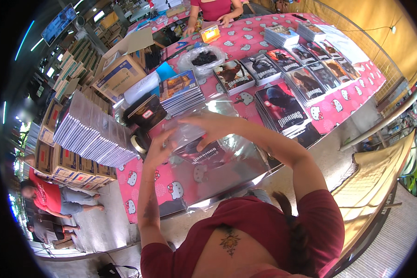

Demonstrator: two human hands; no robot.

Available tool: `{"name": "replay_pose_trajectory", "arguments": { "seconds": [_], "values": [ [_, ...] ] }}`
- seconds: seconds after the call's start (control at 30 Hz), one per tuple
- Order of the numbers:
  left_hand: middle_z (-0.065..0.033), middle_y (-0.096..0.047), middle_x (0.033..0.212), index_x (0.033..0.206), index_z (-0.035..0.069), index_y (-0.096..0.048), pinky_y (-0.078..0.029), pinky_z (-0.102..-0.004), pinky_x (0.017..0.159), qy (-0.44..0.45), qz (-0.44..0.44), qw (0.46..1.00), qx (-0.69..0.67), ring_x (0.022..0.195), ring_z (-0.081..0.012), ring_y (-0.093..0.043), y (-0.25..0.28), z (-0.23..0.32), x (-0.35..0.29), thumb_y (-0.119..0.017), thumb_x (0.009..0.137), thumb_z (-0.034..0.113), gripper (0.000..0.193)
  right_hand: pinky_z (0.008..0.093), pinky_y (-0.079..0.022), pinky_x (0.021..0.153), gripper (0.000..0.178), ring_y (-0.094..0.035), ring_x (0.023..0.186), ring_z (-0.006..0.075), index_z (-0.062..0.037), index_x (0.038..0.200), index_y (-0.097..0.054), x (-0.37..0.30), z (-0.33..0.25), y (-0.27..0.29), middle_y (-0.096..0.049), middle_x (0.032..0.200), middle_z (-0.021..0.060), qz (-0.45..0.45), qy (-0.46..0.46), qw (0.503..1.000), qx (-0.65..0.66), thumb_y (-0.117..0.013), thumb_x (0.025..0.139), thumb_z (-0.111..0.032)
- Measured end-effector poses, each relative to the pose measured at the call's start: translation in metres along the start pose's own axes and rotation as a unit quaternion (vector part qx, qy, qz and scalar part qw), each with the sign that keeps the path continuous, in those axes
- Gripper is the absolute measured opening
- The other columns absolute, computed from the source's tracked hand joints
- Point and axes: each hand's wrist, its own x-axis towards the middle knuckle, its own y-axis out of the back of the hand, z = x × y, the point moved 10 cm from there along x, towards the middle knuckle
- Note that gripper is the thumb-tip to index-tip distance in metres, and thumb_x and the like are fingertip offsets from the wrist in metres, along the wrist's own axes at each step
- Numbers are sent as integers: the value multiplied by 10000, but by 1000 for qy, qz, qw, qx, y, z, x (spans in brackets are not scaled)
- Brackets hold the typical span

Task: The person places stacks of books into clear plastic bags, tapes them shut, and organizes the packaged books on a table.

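In front of me a dark-covered notebook (pixel 201 152) lies among sheets of transparent plastic film (pixel 208 178) on the table. Over its far left part reaches my right hand (pixel 213 127), thumb and fingers spread apart above the film. My left hand (pixel 160 149) is at the film's left edge, its fingers stretched out and apart. Crumpled film lies between the two hands; its contact with the fingertips is hard to make out. Close to my left hand stands a roll of tape (pixel 139 143). A dark box (pixel 146 112) sits just beyond it.
Tall notebook stacks (pixel 95 132) line the left edge; further notebooks (pixel 183 92) and piles with dark covers (pixel 282 109) stand beyond and right. A plastic bag of black items (pixel 201 58), cardboard boxes (pixel 120 76) and a co-worker (pixel 213 9) are farther off. The pink tablecloth (pixel 141 169) has cat-face prints.
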Motion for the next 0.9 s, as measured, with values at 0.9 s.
{"name": "replay_pose_trajectory", "arguments": {
  "seconds": [0.9],
  "values": [
    [-145,-677,962,1168,-26,-637,-499,-327,750,160,381,910,9,863,-205,-632,73,-163,-51,-810,782,289,528,333,-528,778,533,-691,888,220,-45,1050,-707,29,107,-31,-721,939,110,-75,-193,971,121,-831,691,-419]
  ]
}}
